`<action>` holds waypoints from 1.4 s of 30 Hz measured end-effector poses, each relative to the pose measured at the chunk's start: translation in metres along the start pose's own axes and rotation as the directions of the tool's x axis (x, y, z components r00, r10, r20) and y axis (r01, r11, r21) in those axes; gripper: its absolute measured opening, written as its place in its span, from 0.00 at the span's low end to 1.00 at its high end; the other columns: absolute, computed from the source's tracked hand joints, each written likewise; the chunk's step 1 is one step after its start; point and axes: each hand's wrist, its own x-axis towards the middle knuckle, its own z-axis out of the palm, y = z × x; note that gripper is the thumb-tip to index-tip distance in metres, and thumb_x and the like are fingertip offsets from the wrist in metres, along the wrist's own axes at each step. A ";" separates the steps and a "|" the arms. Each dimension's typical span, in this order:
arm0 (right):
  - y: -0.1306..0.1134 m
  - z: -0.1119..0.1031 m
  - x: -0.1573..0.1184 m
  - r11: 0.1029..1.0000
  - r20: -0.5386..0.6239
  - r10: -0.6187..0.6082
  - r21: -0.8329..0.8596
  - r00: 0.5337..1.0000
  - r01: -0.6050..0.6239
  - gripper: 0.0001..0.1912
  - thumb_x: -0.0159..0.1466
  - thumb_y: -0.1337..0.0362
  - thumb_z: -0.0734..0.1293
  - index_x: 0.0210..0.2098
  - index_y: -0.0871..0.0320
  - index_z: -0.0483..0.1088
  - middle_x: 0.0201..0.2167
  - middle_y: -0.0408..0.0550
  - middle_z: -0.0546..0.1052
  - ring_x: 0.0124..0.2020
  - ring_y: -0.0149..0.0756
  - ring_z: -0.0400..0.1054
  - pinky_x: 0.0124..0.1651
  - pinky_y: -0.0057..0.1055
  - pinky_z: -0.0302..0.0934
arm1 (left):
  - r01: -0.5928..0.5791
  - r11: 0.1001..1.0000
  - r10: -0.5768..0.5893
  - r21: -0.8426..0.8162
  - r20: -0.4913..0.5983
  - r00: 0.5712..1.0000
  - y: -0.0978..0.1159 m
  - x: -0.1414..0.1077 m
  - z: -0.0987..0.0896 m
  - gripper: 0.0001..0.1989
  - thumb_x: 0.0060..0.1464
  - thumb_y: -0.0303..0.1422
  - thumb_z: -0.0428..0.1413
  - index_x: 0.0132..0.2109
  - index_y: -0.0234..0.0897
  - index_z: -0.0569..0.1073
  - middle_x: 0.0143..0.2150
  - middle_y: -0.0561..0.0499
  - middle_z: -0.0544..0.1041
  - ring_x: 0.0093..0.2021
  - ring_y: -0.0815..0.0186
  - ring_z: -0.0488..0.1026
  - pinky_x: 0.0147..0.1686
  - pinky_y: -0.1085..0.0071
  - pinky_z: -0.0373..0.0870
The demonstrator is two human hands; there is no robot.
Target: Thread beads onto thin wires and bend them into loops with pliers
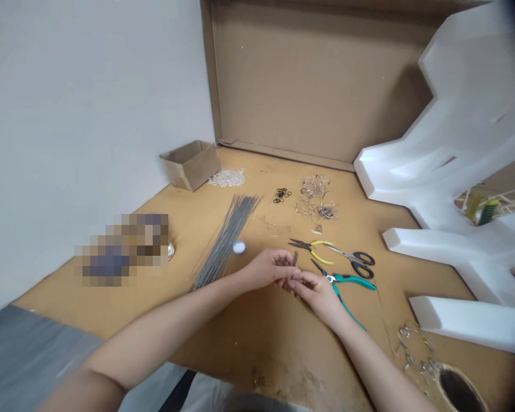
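Tan workbench (257,343) against a white wall (90,114): what are the hands doing there?

The left hand (268,269) and right hand (315,292) meet just above the bench, both closed, fingers pinching a small dark sliver (295,258) between them. It may be metal, but it's too small to tell.

And nearby?

Teal-handled pliers (343,286) lie just under the right hand. Yellow-handled pliers (311,250) and black-handled scissors (352,257) sit just beyond, with a bundle of thin steel rods (227,240) off to the left.
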 end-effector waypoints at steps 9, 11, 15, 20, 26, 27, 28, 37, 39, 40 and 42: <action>-0.008 -0.002 -0.001 0.947 0.164 0.099 0.286 0.982 -0.143 0.12 0.55 0.58 0.67 0.33 0.59 0.75 0.27 0.47 0.75 0.26 0.29 0.65 0.29 0.27 0.59 | 0.039 0.992 -0.035 -0.121 0.031 0.999 -0.001 0.001 -0.001 0.14 0.43 0.39 0.58 0.27 0.32 0.65 0.16 0.59 0.66 0.15 0.77 0.61 0.17 0.80 0.57; -0.006 -0.002 0.000 0.952 0.131 0.102 0.275 0.986 -0.135 0.11 0.54 0.58 0.67 0.31 0.59 0.75 0.27 0.46 0.75 0.25 0.29 0.65 0.29 0.27 0.59 | 0.042 0.992 -0.040 -0.120 0.020 0.999 0.000 0.001 -0.001 0.14 0.43 0.39 0.58 0.28 0.33 0.65 0.17 0.59 0.66 0.16 0.77 0.61 0.18 0.80 0.58; -0.005 -0.001 0.001 0.968 0.023 0.116 0.221 0.993 -0.118 0.10 0.53 0.58 0.68 0.27 0.59 0.75 0.24 0.44 0.75 0.24 0.29 0.65 0.29 0.26 0.59 | 0.025 0.998 -0.028 -0.055 -0.058 0.998 0.002 0.001 -0.001 0.14 0.43 0.39 0.58 0.30 0.32 0.66 0.19 0.57 0.68 0.16 0.77 0.62 0.17 0.80 0.58; -0.004 -0.002 0.002 0.971 -0.039 0.123 0.213 0.992 -0.112 0.10 0.52 0.58 0.68 0.25 0.59 0.74 0.21 0.44 0.74 0.22 0.28 0.63 0.27 0.26 0.58 | -0.037 0.998 0.042 0.051 -0.102 0.994 0.000 0.000 0.000 0.13 0.48 0.39 0.54 0.30 0.32 0.67 0.23 0.54 0.70 0.18 0.77 0.63 0.19 0.79 0.59; -0.005 -0.002 0.002 0.970 -0.077 0.141 0.210 0.987 -0.122 0.10 0.50 0.57 0.69 0.24 0.59 0.74 0.19 0.43 0.73 0.21 0.28 0.63 0.26 0.26 0.58 | -0.107 0.986 0.120 0.126 -0.102 0.987 0.005 -0.004 0.003 0.11 0.51 0.38 0.51 0.30 0.32 0.66 0.19 0.56 0.67 0.19 0.76 0.64 0.20 0.80 0.59; -0.005 -0.002 0.002 0.971 -0.076 0.139 0.206 0.987 -0.121 0.10 0.50 0.57 0.69 0.24 0.59 0.75 0.19 0.43 0.73 0.21 0.28 0.63 0.26 0.26 0.58 | -0.100 0.986 0.114 0.130 -0.107 0.988 0.006 -0.004 0.004 0.11 0.50 0.37 0.51 0.29 0.32 0.66 0.19 0.56 0.67 0.19 0.76 0.63 0.20 0.80 0.58; -0.005 -0.002 0.002 0.973 -0.077 0.137 0.199 0.988 -0.119 0.10 0.51 0.57 0.69 0.25 0.59 0.75 0.19 0.43 0.73 0.21 0.28 0.63 0.26 0.26 0.58 | -0.089 0.987 0.104 0.131 -0.115 0.988 0.006 -0.004 0.004 0.10 0.50 0.36 0.52 0.29 0.32 0.66 0.19 0.56 0.67 0.19 0.76 0.63 0.20 0.80 0.58; 0.001 0.000 0.000 0.996 -0.111 0.068 0.067 0.991 -0.061 0.09 0.53 0.60 0.67 0.24 0.59 0.74 0.19 0.42 0.72 0.20 0.28 0.60 0.25 0.25 0.55 | -0.055 0.978 0.082 0.200 -0.132 0.988 0.000 -0.001 0.005 0.04 0.46 0.29 0.52 0.29 0.33 0.66 0.20 0.57 0.67 0.19 0.77 0.63 0.20 0.81 0.58; 0.003 0.000 0.000 0.998 -0.116 0.059 0.040 0.991 -0.055 0.09 0.54 0.60 0.66 0.25 0.59 0.74 0.19 0.42 0.72 0.20 0.28 0.60 0.25 0.25 0.54 | -0.051 0.978 0.077 0.202 -0.122 0.990 -0.001 -0.001 0.005 0.03 0.46 0.29 0.51 0.28 0.33 0.65 0.19 0.57 0.67 0.19 0.77 0.62 0.20 0.80 0.58; 0.003 0.000 0.000 0.998 -0.120 0.057 0.029 0.991 -0.054 0.08 0.54 0.60 0.66 0.25 0.59 0.74 0.19 0.42 0.71 0.20 0.28 0.60 0.25 0.26 0.54 | -0.051 0.978 0.076 0.203 -0.118 0.990 -0.001 -0.001 0.005 0.02 0.46 0.28 0.51 0.28 0.33 0.65 0.19 0.57 0.67 0.19 0.76 0.62 0.20 0.80 0.59; 0.005 0.000 0.000 0.999 -0.129 0.053 0.013 0.990 -0.052 0.08 0.54 0.61 0.65 0.25 0.59 0.74 0.18 0.42 0.71 0.20 0.28 0.59 0.25 0.26 0.53 | -0.057 0.976 0.083 0.211 -0.116 0.990 -0.002 -0.001 0.005 0.02 0.46 0.28 0.50 0.28 0.34 0.64 0.19 0.57 0.67 0.19 0.76 0.62 0.21 0.80 0.59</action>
